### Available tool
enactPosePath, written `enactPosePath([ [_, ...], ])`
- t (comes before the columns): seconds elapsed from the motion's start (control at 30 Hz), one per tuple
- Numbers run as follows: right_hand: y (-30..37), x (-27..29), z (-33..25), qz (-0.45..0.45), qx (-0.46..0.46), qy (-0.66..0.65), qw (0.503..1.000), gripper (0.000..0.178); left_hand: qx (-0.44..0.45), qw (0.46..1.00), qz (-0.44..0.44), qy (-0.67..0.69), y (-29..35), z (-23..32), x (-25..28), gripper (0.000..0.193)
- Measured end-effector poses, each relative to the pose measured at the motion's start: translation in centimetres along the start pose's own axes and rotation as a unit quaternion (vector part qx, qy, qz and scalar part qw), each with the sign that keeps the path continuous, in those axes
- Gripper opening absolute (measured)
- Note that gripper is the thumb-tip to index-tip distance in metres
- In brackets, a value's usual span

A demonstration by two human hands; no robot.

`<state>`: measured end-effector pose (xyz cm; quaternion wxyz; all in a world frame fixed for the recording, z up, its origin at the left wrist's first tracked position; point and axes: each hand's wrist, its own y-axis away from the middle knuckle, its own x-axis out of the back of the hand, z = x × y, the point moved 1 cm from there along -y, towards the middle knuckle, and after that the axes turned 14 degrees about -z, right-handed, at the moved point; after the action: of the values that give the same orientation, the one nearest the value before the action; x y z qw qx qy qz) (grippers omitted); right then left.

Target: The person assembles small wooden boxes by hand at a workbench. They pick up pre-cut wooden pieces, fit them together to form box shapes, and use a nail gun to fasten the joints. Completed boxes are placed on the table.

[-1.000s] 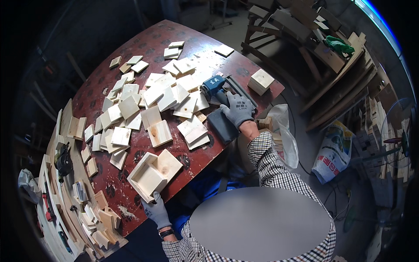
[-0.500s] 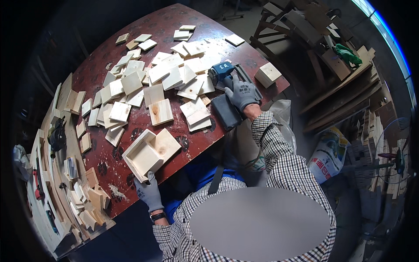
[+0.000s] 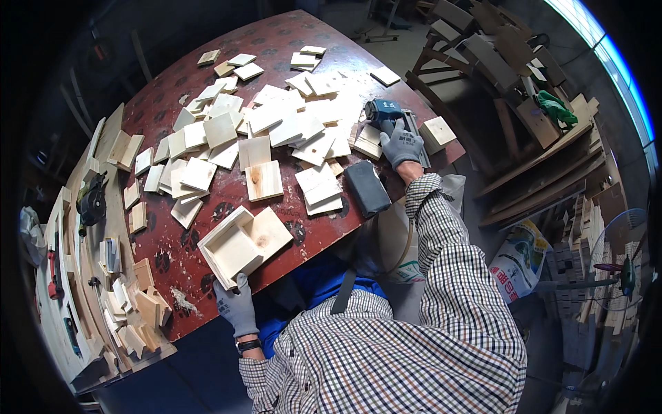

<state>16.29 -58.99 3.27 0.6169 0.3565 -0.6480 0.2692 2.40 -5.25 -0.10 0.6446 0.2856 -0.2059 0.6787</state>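
My left hand [image 3: 236,303], in a grey glove, grips the near corner of a small open wooden box [image 3: 222,257] at the table's front edge. The thumb lies against the box's side; part of the fingers is hidden. A square, knotted board [image 3: 272,232] adjoins the box on its right. My right hand [image 3: 402,145], also gloved, is closed round a blue nail gun [image 3: 384,110] on the right of the table. A dark grey block [image 3: 367,188] lies just nearer than that hand. A wooden block [image 3: 436,133] stands right beside the nail gun.
Many loose square boards [image 3: 221,129] lie heaped over the red table [image 3: 289,34]. At left, a side bench [image 3: 148,362] bears wood offcuts and tools. Stacked timber [image 3: 576,155], a printed sack [image 3: 520,259] and a fan [image 3: 626,276] stand on the right.
The nail gun has moved right and away from the dark block with my right hand, uncovering a board beside it. My left hand stays on the box. The whole view has shifted slightly.
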Motion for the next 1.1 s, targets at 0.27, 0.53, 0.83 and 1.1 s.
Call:
enactPosePath([
  [0.27,0.2,1.2,-0.5,-0.05,0.058,0.051,0.996,0.061,-0.036,0.999,0.034,-0.02,-0.1,-0.4,-0.3,0.066],
  [0.53,14.2,2.2,-4.2,-0.093,0.206,0.021,0.974,0.087,0.007,0.998,0.02,-0.053,0.0,-0.2,-0.1,0.058],
  [0.83,13.1,-0.4,-3.4,0.023,0.147,0.137,0.979,0.065,-0.029,0.998,0.016,-0.05,-0.2,-0.9,-0.3,0.064],
  [1.1,7.9,2.4,-13.2,-0.15,0.131,-0.057,0.978,0.076,-0.014,0.999,0.012,-0.043,0.2,0.0,0.1,0.064],
])
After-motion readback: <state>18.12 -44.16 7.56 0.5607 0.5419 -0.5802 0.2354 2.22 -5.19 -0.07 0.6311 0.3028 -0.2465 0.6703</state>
